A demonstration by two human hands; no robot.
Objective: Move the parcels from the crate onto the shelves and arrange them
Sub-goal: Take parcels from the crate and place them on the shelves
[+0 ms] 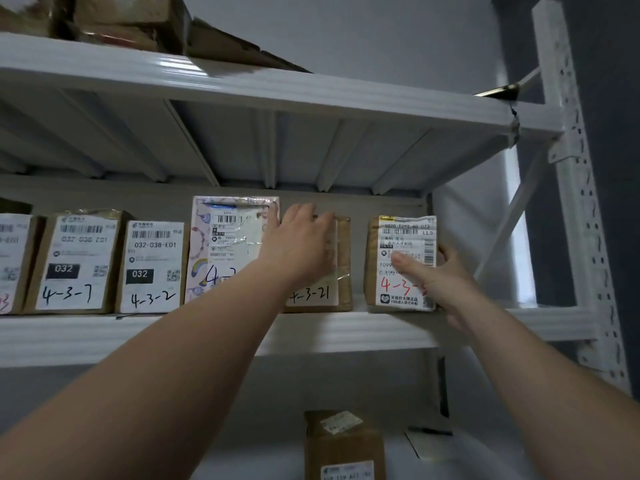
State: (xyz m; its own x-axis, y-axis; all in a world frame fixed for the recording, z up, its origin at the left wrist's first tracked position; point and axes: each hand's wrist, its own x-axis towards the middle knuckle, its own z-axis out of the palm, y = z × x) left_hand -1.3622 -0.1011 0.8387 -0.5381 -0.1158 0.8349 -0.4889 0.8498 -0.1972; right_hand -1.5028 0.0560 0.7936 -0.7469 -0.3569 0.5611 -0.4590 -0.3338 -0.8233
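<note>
Brown parcels stand along the shelf (346,332). My left hand (304,244), fingers spread, steadies the parcel marked 4-3-21 (343,265); my right hand (440,282) grips the newest parcel (401,237), thumb on its label. Next, I judge: slide it left, closing the gap. No crate in view.

I see a white metal shelf rack (311,88) against a plain grey wall (346,29), with soft light on the right.

labelled parcels (152,268) upright, row on shelf (207,332)
</note>
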